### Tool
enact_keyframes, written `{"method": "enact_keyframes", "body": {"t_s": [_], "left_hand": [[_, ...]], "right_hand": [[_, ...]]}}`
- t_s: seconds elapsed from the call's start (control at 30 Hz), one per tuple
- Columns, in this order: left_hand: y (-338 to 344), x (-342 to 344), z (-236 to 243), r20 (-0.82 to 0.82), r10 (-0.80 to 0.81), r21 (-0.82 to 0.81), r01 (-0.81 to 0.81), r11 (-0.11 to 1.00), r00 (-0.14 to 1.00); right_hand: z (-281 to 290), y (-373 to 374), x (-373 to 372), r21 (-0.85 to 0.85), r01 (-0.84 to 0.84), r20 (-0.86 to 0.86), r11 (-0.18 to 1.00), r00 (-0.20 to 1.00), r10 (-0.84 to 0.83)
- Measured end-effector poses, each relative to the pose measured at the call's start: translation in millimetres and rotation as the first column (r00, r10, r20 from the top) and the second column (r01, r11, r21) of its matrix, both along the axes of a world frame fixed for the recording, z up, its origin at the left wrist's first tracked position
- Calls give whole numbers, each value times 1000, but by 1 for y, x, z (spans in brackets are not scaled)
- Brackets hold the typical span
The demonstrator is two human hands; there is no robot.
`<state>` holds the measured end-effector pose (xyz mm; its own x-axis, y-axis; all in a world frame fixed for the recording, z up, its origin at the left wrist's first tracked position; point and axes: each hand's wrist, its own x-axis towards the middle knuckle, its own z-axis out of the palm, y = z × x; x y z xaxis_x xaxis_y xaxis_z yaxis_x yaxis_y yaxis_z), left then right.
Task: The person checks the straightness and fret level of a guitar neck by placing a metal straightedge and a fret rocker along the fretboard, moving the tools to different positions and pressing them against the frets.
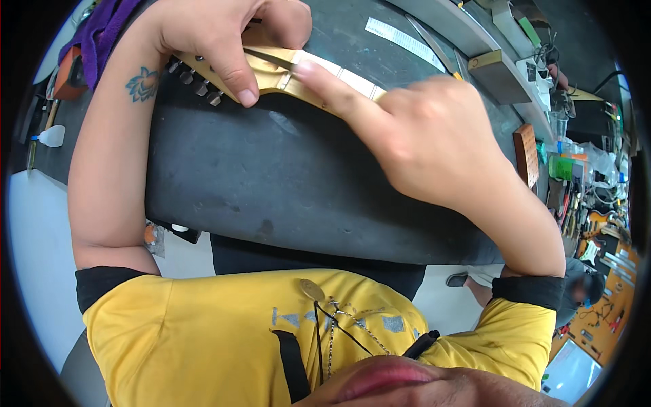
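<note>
A light wooden guitar neck (329,74) lies across the upper middle of the dark work mat, its headstock to the left, with metal tuners (203,87) along the lower edge. My left hand (237,44) is closed over the headstock, thumb on its face, and grips a thin dark file-like tool (268,55) there. My right hand (420,136) reaches over the neck, index fingertip pressing on the tool's far end by the nut. Its other fingers are curled, and what they hold, if anything, is hidden.
Beside the neck are a ruler (403,42) and a metal rail (434,47). Tools and containers crowd the right bench (576,173). A purple cloth (91,37) and white bottle (53,136) are at left. Another person (569,292) is at lower right, near a pegboard (597,319).
</note>
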<state>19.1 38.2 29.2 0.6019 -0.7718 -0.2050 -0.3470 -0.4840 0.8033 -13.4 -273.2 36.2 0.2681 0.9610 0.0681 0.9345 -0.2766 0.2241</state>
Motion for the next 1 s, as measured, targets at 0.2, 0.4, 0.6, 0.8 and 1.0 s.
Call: {"method": "enact_keyframes", "body": {"t_s": [0.2,0.4,0.6,0.8,1.0], "left_hand": [[4,10,-10,-47,-49,-18,48,999,998],[-3,7,3,-125,41,98,-29,995,991],[8,10,-10,24,-83,21,82,996,996],[4,8,-19,52,12,-27,-10,1000,999],[-6,5,-13,40,39,12,-40,999,998]], "right_hand": [[-4,10,0,23,19,-10,1000,1000,-18],[-3,-11,2,-21,57,-63,998,996,-58],[-4,1,1,37,-10,-2,999,1000,10],[-10,-74,33,197,247,-136,949,965,-223],[-5,-59,87,91,361,-390,928,870,-301]]}}
